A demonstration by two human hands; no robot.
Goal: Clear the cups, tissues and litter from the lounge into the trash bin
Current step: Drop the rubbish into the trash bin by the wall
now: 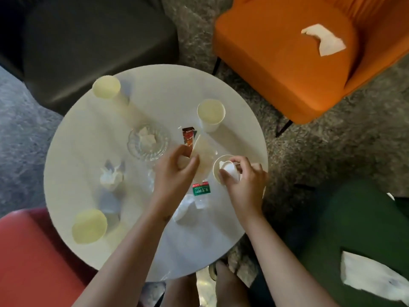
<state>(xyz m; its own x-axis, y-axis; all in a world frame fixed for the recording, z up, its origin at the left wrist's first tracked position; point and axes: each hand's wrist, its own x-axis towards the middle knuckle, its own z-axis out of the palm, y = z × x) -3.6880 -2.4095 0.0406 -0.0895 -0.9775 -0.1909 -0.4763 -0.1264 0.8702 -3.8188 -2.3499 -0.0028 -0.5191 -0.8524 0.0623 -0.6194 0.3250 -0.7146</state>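
- Four chairs ring the desk: one dark grey (95,45) at the far left, one orange (287,69) at the far right, one red (28,258) at the near left, one green (354,229) at the near right.
- Round white desk (155,98) stands central, carrying most of the litter.
- Paper cups, four counted, all upright with mouths up: far-left cup (106,87), far-right cup (211,114), near-left cup (89,226), and a fourth cup (218,166) at the right edge of the desk.
- Tissues on chairs, two counted: one flat on the orange seat (323,39), long axis running left to right; one on the green seat (371,275), long axis running diagonally toward the near right.
- Tissues on the desk: one crumpled ball (110,176) at left centre, one crumpled piece (184,210) near the front, one wad (146,136) inside the glass dish (135,147).
- Plastic bottle (201,193), one, lies crushed on its side with a green label, long axis pointing roughly away from the person.
- Wrapper (188,135), one, red and orange, lies beyond the left hand.
- Left hand (174,171) is pinched closed on a pale folded sheet (202,151) at desk centre.
- Right hand (243,180) grips a white crumpled wad (230,169) at the mouth of the fourth cup.
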